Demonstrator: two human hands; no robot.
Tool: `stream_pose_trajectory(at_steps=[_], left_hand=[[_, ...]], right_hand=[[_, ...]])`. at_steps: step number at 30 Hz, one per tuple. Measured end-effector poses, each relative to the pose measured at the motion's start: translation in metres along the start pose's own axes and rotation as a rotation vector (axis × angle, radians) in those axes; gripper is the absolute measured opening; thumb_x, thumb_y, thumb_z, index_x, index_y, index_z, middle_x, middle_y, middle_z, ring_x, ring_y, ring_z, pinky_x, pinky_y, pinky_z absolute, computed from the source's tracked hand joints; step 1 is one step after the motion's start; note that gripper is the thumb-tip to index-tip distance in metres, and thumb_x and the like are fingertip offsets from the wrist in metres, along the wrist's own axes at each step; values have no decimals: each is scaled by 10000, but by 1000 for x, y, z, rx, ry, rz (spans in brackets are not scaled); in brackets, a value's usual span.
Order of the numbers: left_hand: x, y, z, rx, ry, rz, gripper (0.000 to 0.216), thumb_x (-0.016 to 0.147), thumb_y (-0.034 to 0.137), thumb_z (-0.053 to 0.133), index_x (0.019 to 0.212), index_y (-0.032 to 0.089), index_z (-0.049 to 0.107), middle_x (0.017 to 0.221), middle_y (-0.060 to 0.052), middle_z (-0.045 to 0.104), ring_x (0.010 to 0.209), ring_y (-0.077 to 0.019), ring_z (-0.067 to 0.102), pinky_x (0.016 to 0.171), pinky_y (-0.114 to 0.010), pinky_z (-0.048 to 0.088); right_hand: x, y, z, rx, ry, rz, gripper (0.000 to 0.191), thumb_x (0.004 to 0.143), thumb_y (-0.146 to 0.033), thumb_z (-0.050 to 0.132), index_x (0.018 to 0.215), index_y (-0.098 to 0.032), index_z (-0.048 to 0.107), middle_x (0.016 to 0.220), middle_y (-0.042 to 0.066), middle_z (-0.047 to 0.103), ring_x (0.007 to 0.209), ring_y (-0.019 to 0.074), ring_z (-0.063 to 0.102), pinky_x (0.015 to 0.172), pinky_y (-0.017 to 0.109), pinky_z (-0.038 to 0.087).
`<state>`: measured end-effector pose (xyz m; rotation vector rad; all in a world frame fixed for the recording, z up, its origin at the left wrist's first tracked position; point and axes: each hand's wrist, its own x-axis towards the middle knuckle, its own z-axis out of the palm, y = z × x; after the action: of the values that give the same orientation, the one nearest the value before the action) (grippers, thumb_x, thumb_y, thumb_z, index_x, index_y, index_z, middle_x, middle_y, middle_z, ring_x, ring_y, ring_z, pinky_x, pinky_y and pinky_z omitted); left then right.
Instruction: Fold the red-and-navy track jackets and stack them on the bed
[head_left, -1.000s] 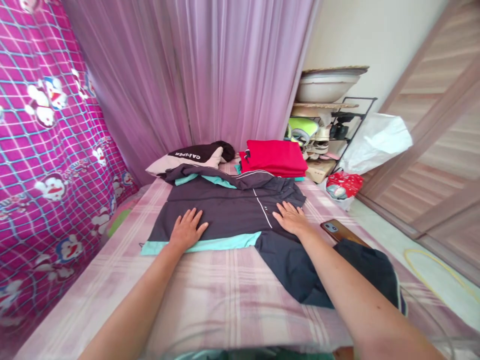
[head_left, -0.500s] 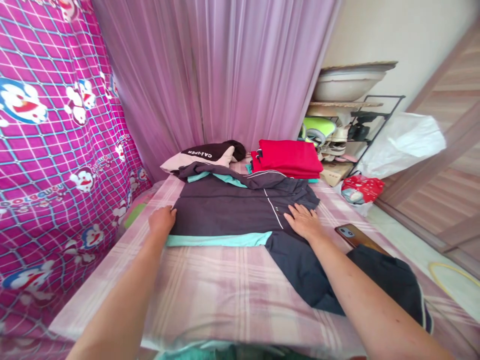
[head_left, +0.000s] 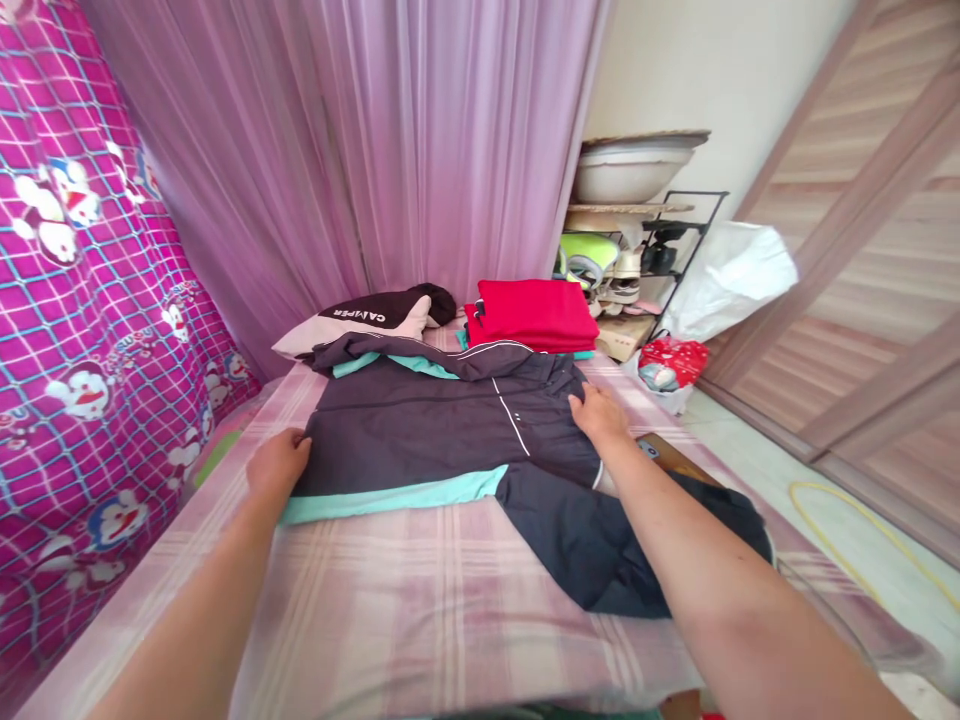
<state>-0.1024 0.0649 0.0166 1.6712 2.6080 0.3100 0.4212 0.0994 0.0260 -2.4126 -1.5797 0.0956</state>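
Note:
A dark jacket (head_left: 405, 425) with turquoise lining and thin white piping lies spread on the plaid-covered bed or table (head_left: 390, 600). At its left edge, the fingers of my left hand (head_left: 277, 462) are closed on the hem. On the opposite side my right hand (head_left: 602, 412) pinches the fabric near the collar; part of that grip is hidden behind the hand. One sleeve (head_left: 577, 540) stretches toward me and bends right, passing under my right forearm. Turquoise lining also shows in the folded upper layer.
Folded red cloth (head_left: 532, 315) is stacked at the back, beside a black and pale garment (head_left: 367, 315) lettered CAMPER. A phone (head_left: 667, 455) lies right of my right forearm. Beyond the edge stand a shoe rack (head_left: 694, 240), a white bag (head_left: 739, 270) and a red bag (head_left: 675, 360).
My right hand has gone from lying flat on the jacket to gripping its collar end. My left hand stays at the hem. The view has turned right.

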Motion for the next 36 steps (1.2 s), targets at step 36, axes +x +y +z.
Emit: stream_pose_trajectory(at_steps=[36], left_hand=[[-42, 91, 32, 103, -31, 379, 604, 988, 505, 328, 1504, 211, 437, 1600, -99, 383, 1483, -315, 317, 1191, -589, 244]], right_hand=[[-43, -39, 41, -162, -322, -579, 660, 994, -571, 251, 1580, -270, 297, 1666, 87, 215, 1529, 260, 176, 1209, 545, 137]])
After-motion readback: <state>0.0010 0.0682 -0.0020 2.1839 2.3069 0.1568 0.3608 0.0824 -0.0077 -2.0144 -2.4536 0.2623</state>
